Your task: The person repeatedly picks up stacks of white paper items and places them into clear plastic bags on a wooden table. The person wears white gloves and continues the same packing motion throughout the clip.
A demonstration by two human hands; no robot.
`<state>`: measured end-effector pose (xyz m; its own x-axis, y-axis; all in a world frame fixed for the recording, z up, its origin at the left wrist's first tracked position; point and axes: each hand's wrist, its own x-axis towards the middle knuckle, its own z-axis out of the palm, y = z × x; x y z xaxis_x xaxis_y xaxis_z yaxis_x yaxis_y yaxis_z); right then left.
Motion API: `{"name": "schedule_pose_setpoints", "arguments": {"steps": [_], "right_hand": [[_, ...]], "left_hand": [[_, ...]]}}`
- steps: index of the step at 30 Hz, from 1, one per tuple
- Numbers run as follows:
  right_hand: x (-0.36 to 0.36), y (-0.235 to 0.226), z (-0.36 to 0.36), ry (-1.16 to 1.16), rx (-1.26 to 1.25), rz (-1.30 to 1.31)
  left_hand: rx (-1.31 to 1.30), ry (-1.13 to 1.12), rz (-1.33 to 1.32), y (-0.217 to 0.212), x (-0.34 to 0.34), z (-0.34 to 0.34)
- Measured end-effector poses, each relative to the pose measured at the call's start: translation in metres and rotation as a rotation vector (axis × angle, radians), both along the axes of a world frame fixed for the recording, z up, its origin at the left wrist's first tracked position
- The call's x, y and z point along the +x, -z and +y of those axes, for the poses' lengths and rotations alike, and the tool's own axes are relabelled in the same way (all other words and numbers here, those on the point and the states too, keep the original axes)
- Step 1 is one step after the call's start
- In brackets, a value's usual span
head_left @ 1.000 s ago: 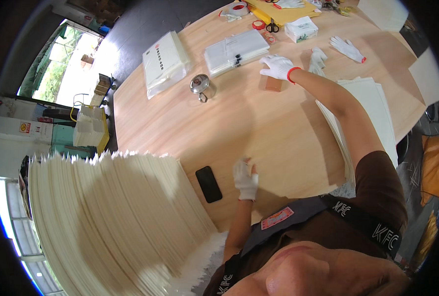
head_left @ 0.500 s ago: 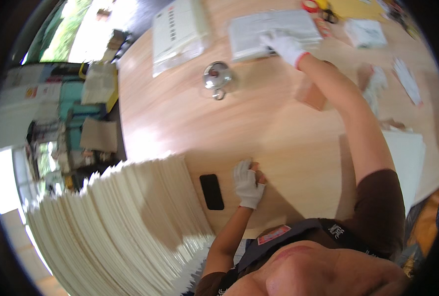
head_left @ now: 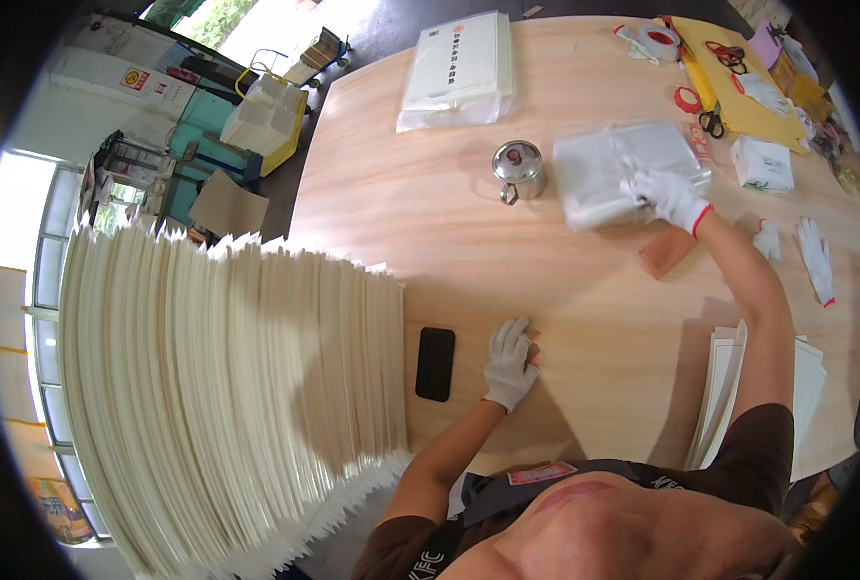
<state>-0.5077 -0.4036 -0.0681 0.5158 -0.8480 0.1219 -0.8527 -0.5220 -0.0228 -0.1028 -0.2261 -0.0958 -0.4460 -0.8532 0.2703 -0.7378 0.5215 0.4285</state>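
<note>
My right hand (head_left: 669, 197), in a white glove, reaches far across the wooden table (head_left: 584, 319) and grips the near corner of a clear plastic packet of white sheets (head_left: 613, 169). Left of that packet stands a small metal mug with a lid (head_left: 519, 171). A brown block (head_left: 669, 252) lies just below my right wrist. My left hand (head_left: 509, 364), also gloved, rests flat on the table with fingers slightly apart, holding nothing. Just left of my left hand lies a black phone (head_left: 436, 362).
A tall fanned stack of cream sheets (head_left: 236, 387) fills the left. Another wrapped packet (head_left: 461, 70) lies at the far edge. White sheets (head_left: 739, 387) sit at my right. A spare pair of gloves (head_left: 807, 253), a tissue pack (head_left: 762, 164), scissors (head_left: 712, 121) and tape rolls (head_left: 686, 99) lie far right.
My right hand has stayed stretched out and now grips the packet, which looks blurred. The view has shifted and zoomed. My left hand stays flat by the phone.
</note>
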Motion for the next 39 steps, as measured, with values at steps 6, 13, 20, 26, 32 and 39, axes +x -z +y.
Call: {"name": "schedule_pose_setpoints", "arguments": {"steps": [6,13,20,26,32,39], "right_hand": [[0.047,-0.02,0.079,-0.231,0.071,-0.132],[0.131,0.007,0.185,-0.344,-0.256,-0.032],[0.2,-0.036,0.3,-0.172,0.156,-0.13],[0.259,0.011,0.315,0.075,0.33,-0.744],[0.265,-0.035,0.32,0.47,0.738,-1.364],[0.213,-0.117,0.325,0.42,0.494,-1.474]], "left_hand": [[0.07,-0.131,0.215,0.019,0.006,0.005],[0.063,-0.298,0.559,0.027,0.01,-0.001],[0.011,-0.027,0.3,0.016,0.046,0.012],[-0.006,-0.036,0.259,0.009,0.041,0.042],[-0.037,-0.074,0.279,0.012,0.055,0.053],[0.135,-0.087,0.242,0.011,0.048,0.05]]}}
